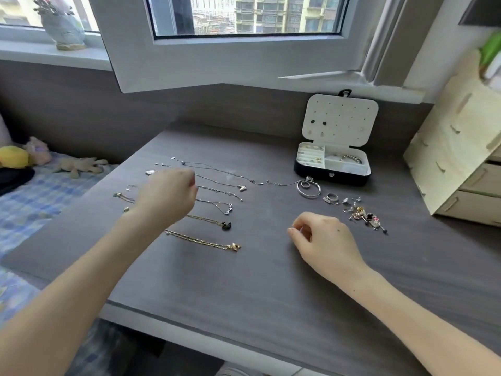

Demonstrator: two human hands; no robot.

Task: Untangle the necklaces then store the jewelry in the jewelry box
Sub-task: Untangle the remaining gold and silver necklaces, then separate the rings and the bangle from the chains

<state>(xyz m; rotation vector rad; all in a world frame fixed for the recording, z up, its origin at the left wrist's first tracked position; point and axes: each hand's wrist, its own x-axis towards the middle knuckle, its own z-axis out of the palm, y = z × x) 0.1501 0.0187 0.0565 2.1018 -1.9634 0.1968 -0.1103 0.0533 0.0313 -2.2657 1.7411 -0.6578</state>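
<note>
Several necklaces lie in separate rows on the grey desk (257,280): thin silver chains (217,180) at the back, a gold chain with a black pendant (226,226), and a gold chain (203,242) nearest me. My left hand (166,195) is over the middle of the silver rows with its fingers curled, hiding part of them; whether it pinches a chain is unclear. My right hand (322,237) rests on the desk, loosely curled and holding nothing. The black jewelry box (332,175) stands open at the back right, with pieces inside.
Silver bangles (309,188), rings (332,198) and a heap of small earrings (364,217) lie in front of the box. A wooden drawer unit (461,164) stands at the right edge. An open window sash (217,63) overhangs the desk's back. A bed with plush toys (32,156) is on the left.
</note>
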